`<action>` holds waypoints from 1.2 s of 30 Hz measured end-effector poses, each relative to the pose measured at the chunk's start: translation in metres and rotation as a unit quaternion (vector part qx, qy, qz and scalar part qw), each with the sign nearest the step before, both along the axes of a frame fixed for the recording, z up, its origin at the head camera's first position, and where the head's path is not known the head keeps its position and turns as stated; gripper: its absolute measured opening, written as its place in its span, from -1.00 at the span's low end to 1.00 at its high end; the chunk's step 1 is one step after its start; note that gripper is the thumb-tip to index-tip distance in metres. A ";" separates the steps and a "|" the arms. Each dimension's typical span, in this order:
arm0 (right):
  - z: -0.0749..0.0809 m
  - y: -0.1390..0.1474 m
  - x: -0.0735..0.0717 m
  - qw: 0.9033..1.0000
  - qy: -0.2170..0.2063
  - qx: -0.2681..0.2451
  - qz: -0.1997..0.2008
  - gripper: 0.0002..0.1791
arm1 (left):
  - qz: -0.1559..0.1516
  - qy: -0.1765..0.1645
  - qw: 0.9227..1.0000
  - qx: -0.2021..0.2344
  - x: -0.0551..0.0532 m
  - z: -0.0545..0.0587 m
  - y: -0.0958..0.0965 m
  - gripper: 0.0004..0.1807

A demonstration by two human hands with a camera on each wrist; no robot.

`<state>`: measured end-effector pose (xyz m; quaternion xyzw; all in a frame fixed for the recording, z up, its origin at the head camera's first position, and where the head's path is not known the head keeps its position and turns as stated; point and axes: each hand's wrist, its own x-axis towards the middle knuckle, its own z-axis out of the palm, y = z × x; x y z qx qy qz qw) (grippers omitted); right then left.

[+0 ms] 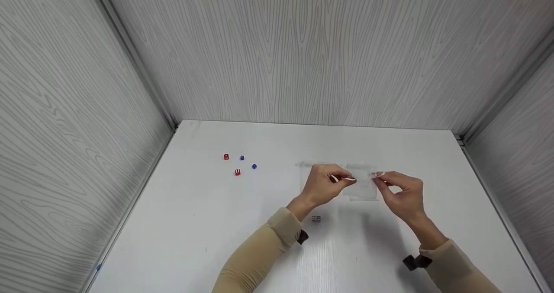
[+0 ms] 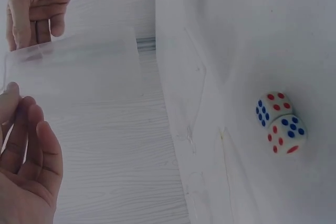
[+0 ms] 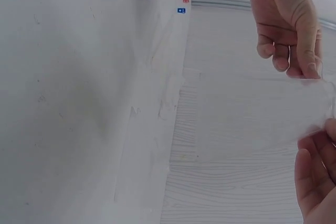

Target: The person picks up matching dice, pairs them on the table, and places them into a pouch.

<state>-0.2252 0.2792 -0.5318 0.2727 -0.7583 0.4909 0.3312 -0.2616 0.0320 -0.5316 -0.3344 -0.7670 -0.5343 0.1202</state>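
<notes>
A small clear plastic bag [image 1: 362, 188] hangs between the two hands above the table. My left hand [image 1: 326, 182] pinches one upper corner between thumb and fingertips. At the opposite corner, my right hand [image 1: 400, 193] pinches the bag the same way. From the left wrist view, the bag [image 2: 79, 72] looks flat and see-through, with nothing visible inside. The right wrist view shows the same bag [image 3: 257, 114] stretched between both sets of fingertips. Below the left forearm, two white dice [image 2: 281, 121] with red and blue pips lie side by side on the table.
Two red dice [image 1: 237, 172] and two blue dice [image 1: 254, 166] lie left of the hands on the white table [image 1: 194, 223]. More clear plastic [image 1: 305, 172] lies flat behind the left hand. Wood-grain panels [image 1: 277, 59] enclose the table at the back and sides.
</notes>
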 end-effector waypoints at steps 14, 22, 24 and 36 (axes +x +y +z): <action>-0.001 -0.002 0.008 0.999 0.007 -0.019 -0.047 -0.75 | 0.012 -0.058 0.998 0.007 0.006 0.002 -0.003 -0.86; -0.001 -0.011 0.014 0.999 0.013 -0.029 -0.010 -0.73 | -0.028 -0.074 0.997 0.013 0.011 0.004 -0.003 -0.86; -0.001 -0.012 0.014 0.999 0.018 -0.028 -0.006 -0.72 | -0.042 -0.081 0.996 0.008 0.012 0.004 -0.004 -0.87; -0.002 -0.011 0.009 0.999 0.049 -0.006 -0.001 -0.72 | -0.052 -0.088 0.995 -0.007 0.014 0.006 0.004 -0.82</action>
